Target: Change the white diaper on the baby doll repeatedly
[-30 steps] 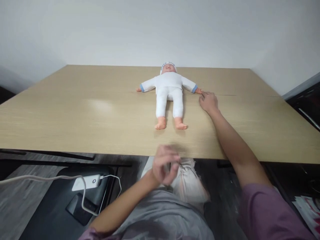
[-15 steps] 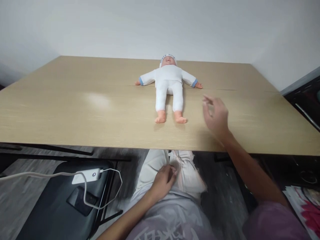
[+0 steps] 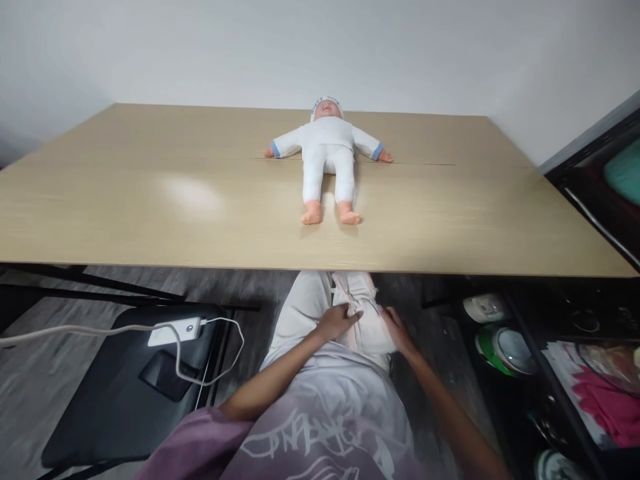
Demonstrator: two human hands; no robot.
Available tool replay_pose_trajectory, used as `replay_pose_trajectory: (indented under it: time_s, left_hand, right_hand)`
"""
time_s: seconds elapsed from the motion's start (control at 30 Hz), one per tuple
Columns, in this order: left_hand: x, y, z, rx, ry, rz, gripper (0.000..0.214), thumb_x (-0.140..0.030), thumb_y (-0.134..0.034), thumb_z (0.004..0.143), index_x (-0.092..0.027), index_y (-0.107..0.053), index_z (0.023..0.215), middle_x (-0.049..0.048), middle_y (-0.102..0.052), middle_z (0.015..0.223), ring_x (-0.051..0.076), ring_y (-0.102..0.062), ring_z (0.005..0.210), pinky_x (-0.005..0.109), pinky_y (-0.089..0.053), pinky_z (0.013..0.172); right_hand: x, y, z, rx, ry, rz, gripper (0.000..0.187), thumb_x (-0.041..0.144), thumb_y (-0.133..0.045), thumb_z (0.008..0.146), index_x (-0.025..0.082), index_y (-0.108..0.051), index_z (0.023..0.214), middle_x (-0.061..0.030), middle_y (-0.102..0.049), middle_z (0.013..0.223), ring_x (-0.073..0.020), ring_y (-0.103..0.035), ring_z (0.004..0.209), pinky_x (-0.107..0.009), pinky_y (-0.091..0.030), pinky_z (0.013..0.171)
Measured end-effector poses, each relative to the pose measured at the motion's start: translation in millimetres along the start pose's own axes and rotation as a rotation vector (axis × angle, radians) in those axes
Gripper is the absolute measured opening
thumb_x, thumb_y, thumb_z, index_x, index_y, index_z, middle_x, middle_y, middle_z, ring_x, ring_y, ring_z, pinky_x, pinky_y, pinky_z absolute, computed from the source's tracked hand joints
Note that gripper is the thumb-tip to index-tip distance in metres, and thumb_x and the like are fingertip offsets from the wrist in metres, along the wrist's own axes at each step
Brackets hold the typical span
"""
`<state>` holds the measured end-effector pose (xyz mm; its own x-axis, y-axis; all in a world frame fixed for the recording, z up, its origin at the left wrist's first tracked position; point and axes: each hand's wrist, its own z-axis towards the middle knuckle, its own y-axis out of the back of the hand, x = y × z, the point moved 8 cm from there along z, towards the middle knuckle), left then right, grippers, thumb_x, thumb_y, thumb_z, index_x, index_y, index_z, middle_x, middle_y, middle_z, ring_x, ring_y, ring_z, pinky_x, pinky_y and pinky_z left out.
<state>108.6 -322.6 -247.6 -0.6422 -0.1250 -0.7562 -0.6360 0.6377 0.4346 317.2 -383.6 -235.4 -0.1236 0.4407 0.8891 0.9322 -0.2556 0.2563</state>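
A baby doll point(image 3: 327, 157) in a white suit and cap lies on its back, arms spread, at the far middle of the light wooden table point(image 3: 150, 200). Neither hand is near it. Both my hands are below the table's near edge, on my lap. My left hand point(image 3: 337, 321) is closed, its fingers pinching a pale pinkish cloth point(image 3: 367, 323) that lies bunched on my light trousers. My right hand point(image 3: 396, 328) rests against the right side of the same cloth with its fingers stretched out.
A black chair point(image 3: 100, 407) stands at the left under the table, carrying a white power bank point(image 3: 175, 330) with a cable and a dark phone point(image 3: 163, 377). At the right a dark shelf holds a cup point(image 3: 483, 307), bowls point(image 3: 500, 343) and red-pink printed items point(image 3: 610, 407).
My right hand has left the doll's hand, crossed back over the table and dropped to the cloth on my lap. My left hand has lowered onto the cloth. The view has tilted down.
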Motion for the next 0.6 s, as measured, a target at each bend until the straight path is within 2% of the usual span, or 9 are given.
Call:
replay_pose_trajectory:
  time_s: [0.1,0.2,0.27,0.37,0.43,0.5,0.57,0.6]
  left_hand:
    - [-8.9,-5.5,-5.0,0.017,-0.003,-0.126,0.067,-0.085,-0.066,0.092,-0.019,-0.073,0.097,0.0107,-0.08,0.092,0.035,-0.079,0.102,0.043,-0.061,0.093]
    - [-33.0,-5.7,-33.4,0.028,-0.073,-0.274,0.068,-0.078,-0.058,0.102,-0.014,-0.076,0.115,0.0135,-0.084,0.107,0.031,-0.08,0.108,0.04,-0.063,0.097]
    - [-54.1,1.5,-71.2,0.014,-0.137,-0.354,0.067,-0.074,-0.055,0.105,-0.013,-0.074,0.127,0.0151,-0.083,0.12,0.031,-0.079,0.116,0.039,-0.063,0.102]
    - [-91.2,27.6,-152.4,-0.088,-0.287,-0.391,0.057,-0.071,-0.065,0.103,-0.021,-0.075,0.13,0.0125,-0.082,0.127,0.033,-0.076,0.119,0.042,-0.063,0.103]
    - [-120.2,48.3,-211.0,-0.169,-0.447,-0.305,0.04,-0.062,-0.07,0.105,-0.026,-0.077,0.121,0.009,-0.082,0.122,0.032,-0.077,0.116,0.044,-0.063,0.102]
    - [-149.7,66.0,-261.0,-0.224,-0.664,-0.227,0.026,-0.048,-0.072,0.106,-0.028,-0.076,0.123,0.0078,-0.081,0.123,0.031,-0.076,0.117,0.045,-0.062,0.105]
    - [-166.9,80.7,-289.9,-0.268,-0.806,-0.205,0.024,-0.039,-0.072,0.107,-0.027,-0.074,0.128,0.008,-0.081,0.124,0.03,-0.076,0.118,0.043,-0.062,0.105]
    - [-169.7,87.0,-294.6,-0.288,-0.826,-0.211,0.024,-0.036,-0.071,0.108,-0.026,-0.073,0.13,0.0083,-0.081,0.124,0.03,-0.076,0.117,0.042,-0.062,0.104]
  right_hand:
    - [7.7,-8.2,-3.8,0.038,-0.003,0.031,0.077,0.102,-0.076,0.056,0.027,-0.062,0.067,0.0003,-0.064,0.067,-0.0281,-0.064,0.079,-0.041,-0.051,0.078]
    - [29.2,-12.5,-23.3,0.093,0.013,0.065,0.078,0.099,-0.083,0.052,0.026,-0.062,0.068,-0.0012,-0.067,0.072,-0.0284,-0.065,0.083,-0.04,-0.052,0.078]
    - [50.6,-10.8,-50.8,0.152,0.029,0.102,0.075,0.096,-0.085,0.06,0.025,-0.068,0.077,-0.0031,-0.073,0.081,-0.0289,-0.068,0.086,-0.04,-0.054,0.079]
    - [95.0,1.2,-111.9,0.232,0.123,0.158,0.059,0.082,-0.085,0.08,0.026,-0.072,0.095,-0.0035,-0.076,0.091,-0.0266,-0.069,0.085,-0.038,-0.056,0.076]
    - [128.1,14.6,-155.6,0.209,0.239,0.103,0.044,0.071,-0.081,0.092,0.029,-0.074,0.104,-0.0027,-0.076,0.093,-0.0253,-0.068,0.082,-0.037,-0.055,0.071]
    - [159.7,25.7,-192.1,0.137,0.385,0.054,0.033,0.063,-0.08,0.095,0.033,-0.074,0.107,-0.0017,-0.076,0.088,-0.0254,-0.067,0.077,-0.037,-0.056,0.066]
    - [185.4,30.5,-215.2,0.034,0.529,0.023,0.027,0.057,-0.083,0.093,0.034,-0.073,0.104,-0.0004,-0.075,0.083,-0.0244,-0.066,0.072,-0.036,-0.056,0.061]
    - [194.8,29.7,-220.7,-0.015,0.587,0.011,0.026,0.054,-0.083,0.093,0.032,-0.072,0.103,0.0005,-0.074,0.08,-0.023,-0.066,0.069,-0.035,-0.055,0.059]
